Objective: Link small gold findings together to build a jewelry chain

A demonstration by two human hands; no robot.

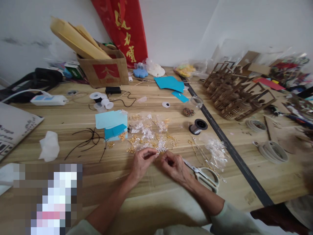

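My left hand is closed in a pinch near the middle of the table; a tiny silvery bit shows at its fingertips, too small to name. Just to its right, my right hand has its fingers curled together, and whatever they hold is hidden. Faint thin thread runs below the hands. Beyond the fingertips lie loose silver beads, gold beads and small clear bags of findings. A pair of scissors with pale handles rests beside my right wrist, partly behind the forearm.
Right of the hands are a wire spool, chains, crumpled plastic bags and a dark strip across the table. Blue cards and black cords lie left. Brown wooden frames and a cardboard box stand farther back.
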